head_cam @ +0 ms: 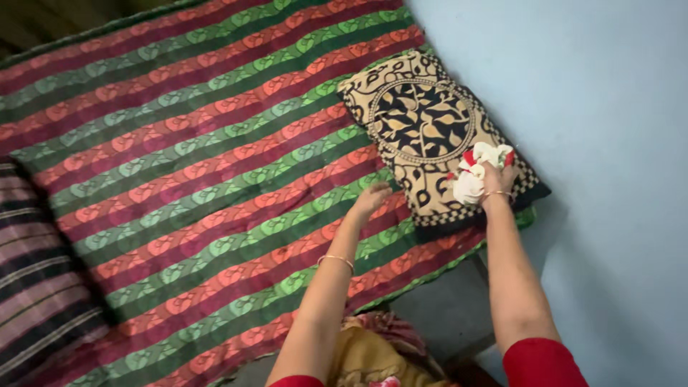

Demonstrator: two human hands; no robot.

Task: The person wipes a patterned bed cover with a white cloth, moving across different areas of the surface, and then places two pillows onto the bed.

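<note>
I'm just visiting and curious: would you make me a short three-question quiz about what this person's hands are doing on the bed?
1. True or false: the right hand grips a bunched white and red cloth over the pillow.
2. Which does the left hand reach toward? A) the wall B) the striped bedspread beside the pillow C) the grey floor
3. Fill in: the pillow lies at the bed's edge, next to the pale blue ____.

Key:
1. True.
2. B; whether the palm presses down cannot be told.
3. Wall.
</note>
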